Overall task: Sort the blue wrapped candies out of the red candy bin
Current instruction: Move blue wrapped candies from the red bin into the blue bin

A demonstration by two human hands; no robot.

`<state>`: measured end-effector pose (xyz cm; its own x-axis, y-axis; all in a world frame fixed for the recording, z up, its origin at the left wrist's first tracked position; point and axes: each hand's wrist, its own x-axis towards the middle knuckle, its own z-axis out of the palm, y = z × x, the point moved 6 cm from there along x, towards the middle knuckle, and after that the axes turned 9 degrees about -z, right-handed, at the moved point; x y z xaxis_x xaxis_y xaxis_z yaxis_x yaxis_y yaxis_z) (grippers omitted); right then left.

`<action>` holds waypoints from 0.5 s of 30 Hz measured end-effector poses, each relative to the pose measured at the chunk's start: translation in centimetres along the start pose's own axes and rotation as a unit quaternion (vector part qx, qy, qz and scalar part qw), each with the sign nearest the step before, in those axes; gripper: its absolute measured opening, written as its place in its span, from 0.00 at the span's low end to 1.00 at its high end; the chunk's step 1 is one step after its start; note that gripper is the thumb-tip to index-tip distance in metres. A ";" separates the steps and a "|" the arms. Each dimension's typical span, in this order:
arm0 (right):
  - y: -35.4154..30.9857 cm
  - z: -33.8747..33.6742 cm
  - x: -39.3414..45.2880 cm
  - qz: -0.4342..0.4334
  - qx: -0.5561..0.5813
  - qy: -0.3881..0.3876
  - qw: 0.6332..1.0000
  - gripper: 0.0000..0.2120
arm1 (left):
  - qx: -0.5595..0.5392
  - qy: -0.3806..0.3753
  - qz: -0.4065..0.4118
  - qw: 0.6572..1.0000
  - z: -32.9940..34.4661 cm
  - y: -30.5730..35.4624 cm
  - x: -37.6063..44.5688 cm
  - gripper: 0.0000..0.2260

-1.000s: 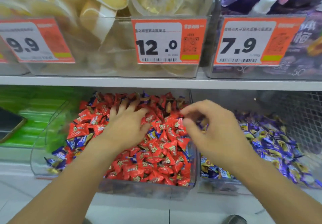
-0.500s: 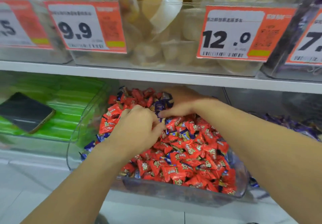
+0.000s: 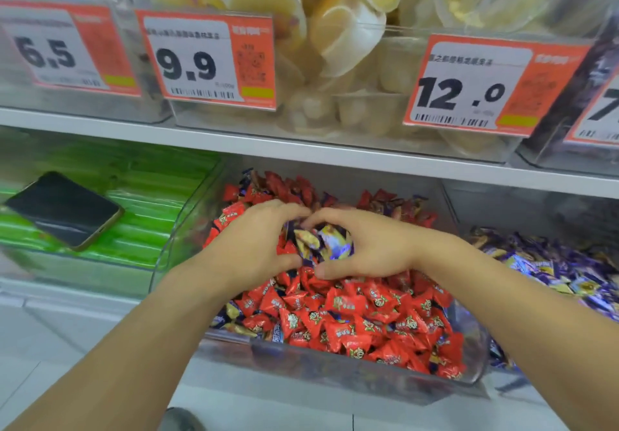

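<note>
A clear bin (image 3: 351,368) on the lower shelf is heaped with red wrapped candies (image 3: 355,306). A few blue wrapped ones lie mixed in at its left front (image 3: 231,316). My left hand (image 3: 254,246) and my right hand (image 3: 371,249) meet over the middle of the heap. Together they cup a small bunch of blue wrapped candies (image 3: 321,241) between curled fingers and thumbs. To the right, a second bin (image 3: 556,263) holds blue and purple wrapped candies.
A dark phone (image 3: 63,209) lies on green packets in the bin to the left. The white shelf edge (image 3: 301,152) runs just above the hands, carrying tubs of yellow jelly cups and orange price tags (image 3: 207,60).
The right hand drew back from the rear of the red bin to meet the left hand at the middle, and both now enclose a bunch of blue candies. The view shifted left.
</note>
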<state>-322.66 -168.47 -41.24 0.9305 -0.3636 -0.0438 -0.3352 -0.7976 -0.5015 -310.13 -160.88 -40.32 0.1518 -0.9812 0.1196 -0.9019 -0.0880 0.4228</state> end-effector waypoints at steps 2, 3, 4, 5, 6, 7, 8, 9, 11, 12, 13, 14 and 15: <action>-0.6 -0.1 -1.3 0.007 -0.013 0.017 1.000 0.25 | 0.000 -0.005 0.018 1.000 -0.3 0.5 -0.3 0.23; -0.9 -0.3 -1.8 0.008 -0.015 0.035 0.999 0.21 | 0.003 -0.006 0.026 1.000 -0.3 0.8 -0.5 0.20; -1.4 -0.7 -2.5 0.003 -0.015 0.057 0.998 0.18 | 0.007 -0.008 0.029 1.000 -0.4 1.0 -0.6 0.18; -1.9 -1.0 -3.0 -0.004 -0.013 0.079 0.997 0.15 | 0.007 -0.007 0.031 0.999 -0.5 1.2 -0.8 0.16; -2.3 -1.4 -3.6 -0.014 -0.008 0.100 0.995 0.13 | 0.005 -0.008 0.032 0.999 -0.7 1.3 -1.1 0.14; -2.5 -1.7 -4.2 -0.020 0.001 0.119 0.993 0.12 | 0.005 -0.011 0.033 0.999 -0.9 1.5 -1.4 0.13; -2.5 -2.0 -4.9 -0.021 0.009 0.137 0.990 0.11 | 0.010 -0.017 0.034 0.999 -1.0 1.6 -1.8 0.14; -2.5 -2.3 -5.5 -0.023 0.016 0.154 0.988 0.11 | 0.017 -0.026 0.036 0.999 -1.0 1.6 -2.1 0.15; -2.2 -2.9 -6.5 -0.030 0.026 0.188 0.981 0.12 | 0.024 -0.038 0.039 0.998 -1.2 1.6 -2.5 0.22; -2.0 -3.1 -6.9 -0.030 0.032 0.207 0.977 0.13 | 0.026 -0.041 0.040 0.998 -1.2 1.7 -2.6 0.26; -1.9 -3.3 -7.3 -0.029 0.038 0.224 0.973 0.13 | 0.033 -0.042 0.040 0.998 -1.3 1.8 -2.6 0.31; -1.8 -3.4 -7.5 -0.027 0.041 0.235 0.971 0.13 | 0.043 -0.046 0.037 0.997 -1.2 2.0 -2.6 0.35; -1.8 -3.4 -7.6 -0.026 0.039 0.240 0.970 0.13 | 0.053 -0.053 0.030 0.997 -0.9 2.2 -2.5 0.39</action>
<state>-329.64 -165.88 -37.05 0.7634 -0.5209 0.3820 -0.2599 -0.7891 -0.5566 -312.10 -158.42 -38.85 0.0567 -0.9975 0.0433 -0.9467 -0.0399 0.3196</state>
